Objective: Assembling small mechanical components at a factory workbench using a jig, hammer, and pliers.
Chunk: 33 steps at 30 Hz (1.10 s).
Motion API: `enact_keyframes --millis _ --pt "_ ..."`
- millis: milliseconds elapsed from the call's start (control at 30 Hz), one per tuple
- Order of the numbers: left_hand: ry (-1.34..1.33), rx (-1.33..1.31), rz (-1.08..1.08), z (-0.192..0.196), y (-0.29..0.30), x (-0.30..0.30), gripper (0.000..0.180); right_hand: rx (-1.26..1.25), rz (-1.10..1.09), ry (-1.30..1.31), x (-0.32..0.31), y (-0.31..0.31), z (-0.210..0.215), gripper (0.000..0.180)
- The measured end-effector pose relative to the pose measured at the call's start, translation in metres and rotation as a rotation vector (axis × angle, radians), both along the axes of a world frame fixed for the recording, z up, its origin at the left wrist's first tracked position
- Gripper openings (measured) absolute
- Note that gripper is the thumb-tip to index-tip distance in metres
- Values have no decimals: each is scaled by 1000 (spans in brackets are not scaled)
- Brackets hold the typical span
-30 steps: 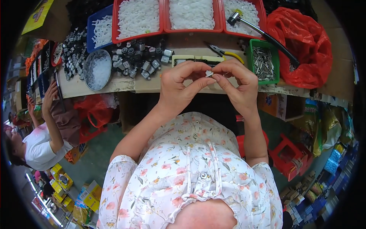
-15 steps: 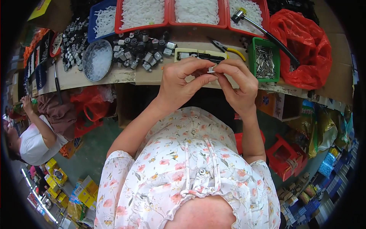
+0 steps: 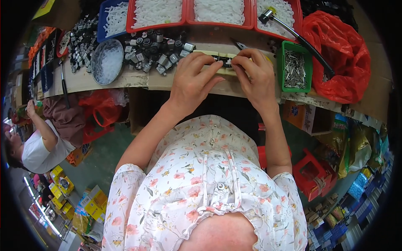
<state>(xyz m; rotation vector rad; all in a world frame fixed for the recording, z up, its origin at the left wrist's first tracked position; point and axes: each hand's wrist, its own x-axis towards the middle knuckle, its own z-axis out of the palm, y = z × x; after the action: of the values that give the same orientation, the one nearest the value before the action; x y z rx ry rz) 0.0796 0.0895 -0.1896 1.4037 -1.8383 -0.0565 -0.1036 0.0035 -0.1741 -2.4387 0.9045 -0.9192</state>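
My left hand (image 3: 193, 79) and my right hand (image 3: 256, 77) meet over a cream-coloured holder (image 3: 228, 72) at the table's near edge. In the holder lies a long black part (image 3: 223, 59), partly covered by my fingers. My left thumb and index finger press together at its middle. Close beside them, the right fingertips are pinched at the same black part. Small white bits show between the two hands, but what each pinch holds is too small to make out. Behind the right hand, pliers (image 3: 239, 44) are mostly hidden.
Red trays (image 3: 220, 26) of white plastic pieces line the back. Small motors (image 3: 147, 54) are heaped left, beside a metal bowl (image 3: 121, 62). To the right stand a green bin (image 3: 285, 87) of metal pins, a hammer (image 3: 310, 49) and a red bag (image 3: 343, 58). Another person (image 3: 42, 146) sits at far left.
Both hands have gone from holding a small white piece above the table's edge to the holder, fingertips now on the black part. The right hand covers more of the pliers.
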Motion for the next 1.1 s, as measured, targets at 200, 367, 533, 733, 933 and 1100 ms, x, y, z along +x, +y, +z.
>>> enact_keyframes --millis 200,367,533,733,933,1100 --pt "-67 21 -27 -16 1 -1 40 3 17 52 9 -2 -3 14" --pt "-112 1 -49 -18 0 3 42 44 44 60 13 -3 -1 12" --pt "-203 17 -67 -17 -1 5 40 88 56 108 14 -6 6 12" --pt "-230 11 -71 -19 -4 6 39 158 34 43 16 -6 6 12" --pt "-240 11 -83 -17 -6 2 38 103 103 28 7 -10 -3 18" --pt "-242 -11 -64 -17 -4 1 38 20 199 -10 3 -11 -10 23"
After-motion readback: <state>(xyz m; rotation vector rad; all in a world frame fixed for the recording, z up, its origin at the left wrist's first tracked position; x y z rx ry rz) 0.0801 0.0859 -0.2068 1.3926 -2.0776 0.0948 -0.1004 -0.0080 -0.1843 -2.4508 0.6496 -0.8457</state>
